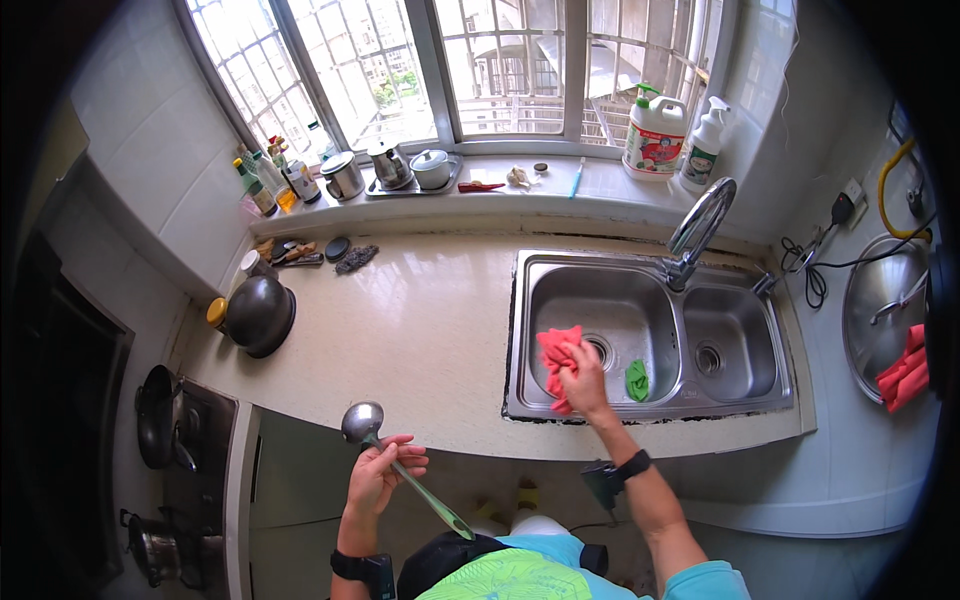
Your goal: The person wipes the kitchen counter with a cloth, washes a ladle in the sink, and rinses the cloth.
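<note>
A metal ladle (362,421) with a green handle rests in the grip of my left hand (379,472), just off the counter's front edge. Its bowl points away from me and the handle slants down toward my waist. My right hand (586,381) grasps a bunched red cloth (558,358) over the left part of the larger sink basin (600,289). A crumpled green cloth (637,380) lies on that basin's floor, right of my right hand. The drain beside the red cloth is partly covered by it and my fingers.
A chrome faucet (701,232) stands behind the sink, beside a smaller basin (729,322). On the left of the pale counter (420,322) sits a dark metal bowl (260,316). Bottles and pots (390,166) line the windowsill. A pan (159,420) is on the stove.
</note>
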### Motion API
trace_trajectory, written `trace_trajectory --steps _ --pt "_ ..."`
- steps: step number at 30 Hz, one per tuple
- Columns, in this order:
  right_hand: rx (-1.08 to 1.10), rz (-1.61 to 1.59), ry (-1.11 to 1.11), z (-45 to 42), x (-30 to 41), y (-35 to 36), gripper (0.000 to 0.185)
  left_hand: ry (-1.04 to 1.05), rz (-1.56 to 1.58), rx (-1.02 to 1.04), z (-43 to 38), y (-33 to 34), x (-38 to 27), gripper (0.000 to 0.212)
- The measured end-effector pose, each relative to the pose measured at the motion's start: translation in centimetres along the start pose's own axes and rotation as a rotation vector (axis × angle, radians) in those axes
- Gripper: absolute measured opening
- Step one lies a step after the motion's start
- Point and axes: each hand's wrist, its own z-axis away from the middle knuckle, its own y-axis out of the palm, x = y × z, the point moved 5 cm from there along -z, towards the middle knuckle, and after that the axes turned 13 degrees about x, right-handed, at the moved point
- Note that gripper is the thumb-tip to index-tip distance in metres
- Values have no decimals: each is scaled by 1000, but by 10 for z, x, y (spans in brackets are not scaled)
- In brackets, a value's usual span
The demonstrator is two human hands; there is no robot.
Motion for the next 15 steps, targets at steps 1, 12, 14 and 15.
trace_trajectory --steps 1,12,14,15 --pt "217 -99 165 4 -6 20 36 14 -3 18 -1 2 0 28" --pt "444 377 31 82 1 89 65 2 5 45 -19 10 0 28" --pt "361 418 12 101 -3 65 57 19 67 34 -29 8 4 27" --pt "334 452 48 106 -11 50 56 29 76 45 -34 8 4 27"
